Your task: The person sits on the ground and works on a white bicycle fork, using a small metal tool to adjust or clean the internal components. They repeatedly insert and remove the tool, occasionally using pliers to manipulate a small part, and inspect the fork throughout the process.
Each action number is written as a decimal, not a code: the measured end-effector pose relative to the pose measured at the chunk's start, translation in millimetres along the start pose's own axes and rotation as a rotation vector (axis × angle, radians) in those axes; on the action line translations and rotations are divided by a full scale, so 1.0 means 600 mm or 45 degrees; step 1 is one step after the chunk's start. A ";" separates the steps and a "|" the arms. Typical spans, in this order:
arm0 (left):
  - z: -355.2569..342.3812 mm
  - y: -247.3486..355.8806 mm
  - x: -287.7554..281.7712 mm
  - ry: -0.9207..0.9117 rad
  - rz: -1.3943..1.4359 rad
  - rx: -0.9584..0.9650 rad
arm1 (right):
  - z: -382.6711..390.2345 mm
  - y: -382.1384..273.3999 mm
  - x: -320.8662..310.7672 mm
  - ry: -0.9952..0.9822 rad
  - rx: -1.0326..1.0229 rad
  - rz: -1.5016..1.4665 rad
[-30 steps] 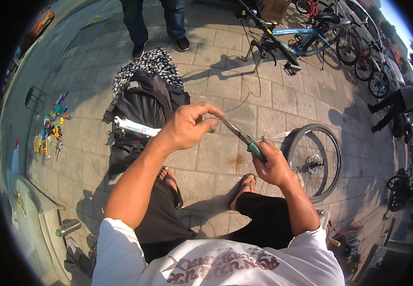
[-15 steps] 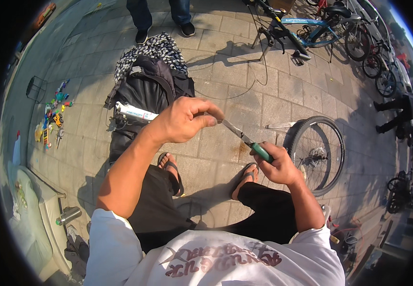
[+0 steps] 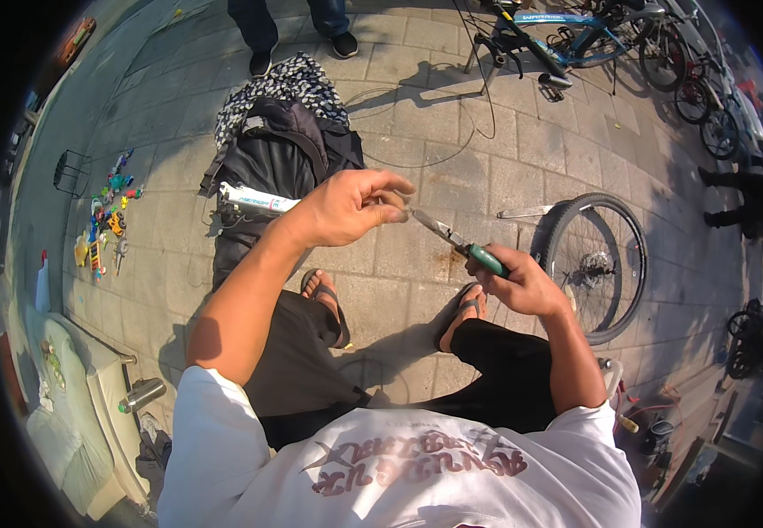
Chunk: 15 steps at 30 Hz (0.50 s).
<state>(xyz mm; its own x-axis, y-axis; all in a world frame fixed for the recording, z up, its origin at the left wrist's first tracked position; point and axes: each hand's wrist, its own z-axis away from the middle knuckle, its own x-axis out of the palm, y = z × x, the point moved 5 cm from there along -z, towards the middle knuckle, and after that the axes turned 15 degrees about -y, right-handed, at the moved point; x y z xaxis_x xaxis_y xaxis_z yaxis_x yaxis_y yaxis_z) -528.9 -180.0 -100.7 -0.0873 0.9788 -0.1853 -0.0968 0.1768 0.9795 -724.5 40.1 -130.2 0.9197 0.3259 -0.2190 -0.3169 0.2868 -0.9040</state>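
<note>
My right hand (image 3: 517,280) grips a metal hand tool (image 3: 442,231) by its green handle (image 3: 488,260). My left hand (image 3: 352,208) is raised beside the tool's tip, fingers curved and smeared by motion; what they hold, if anything, is unclear. Behind it a white bicycle frame part (image 3: 255,198) lies on a dark jacket (image 3: 281,145) over a black-and-white patterned cloth (image 3: 295,84). Thin cable loops lie on the paving (image 3: 399,290). A detached bicycle wheel (image 3: 623,290) lies to the right, beside a pale flat strip (image 3: 525,212).
Another person (image 3: 340,35) stands at the top; a second (image 3: 725,198) is at the right. Bicycles (image 3: 566,55) line the upper right. Colourful small toys (image 3: 117,224) and a wire basket (image 3: 72,172) lie left. A steel flask (image 3: 142,394) is beside a pale covered object (image 3: 73,414) at lower left.
Both hands and the tool have moved slightly upward in the view, and my left fingers are now more blurred. The surroundings have shifted in the picture as the head moved.
</note>
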 end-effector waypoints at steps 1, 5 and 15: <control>-0.001 -0.003 -0.006 0.042 0.058 -0.055 | 0.000 0.001 -0.003 0.025 -0.020 0.019; 0.001 -0.008 -0.020 0.111 0.143 -0.175 | -0.004 0.015 -0.006 0.087 0.012 0.033; -0.012 -0.019 -0.015 0.152 0.055 -0.135 | -0.026 0.021 0.009 0.152 0.187 -0.042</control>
<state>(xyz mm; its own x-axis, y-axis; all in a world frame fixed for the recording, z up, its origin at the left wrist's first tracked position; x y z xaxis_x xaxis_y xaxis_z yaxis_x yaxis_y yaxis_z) -534.0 -191.7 -111.0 -0.2107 0.9648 -0.1573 -0.1939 0.1164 0.9741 -720.2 31.6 -148.3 0.9484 0.2074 -0.2397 -0.3082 0.4269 -0.8501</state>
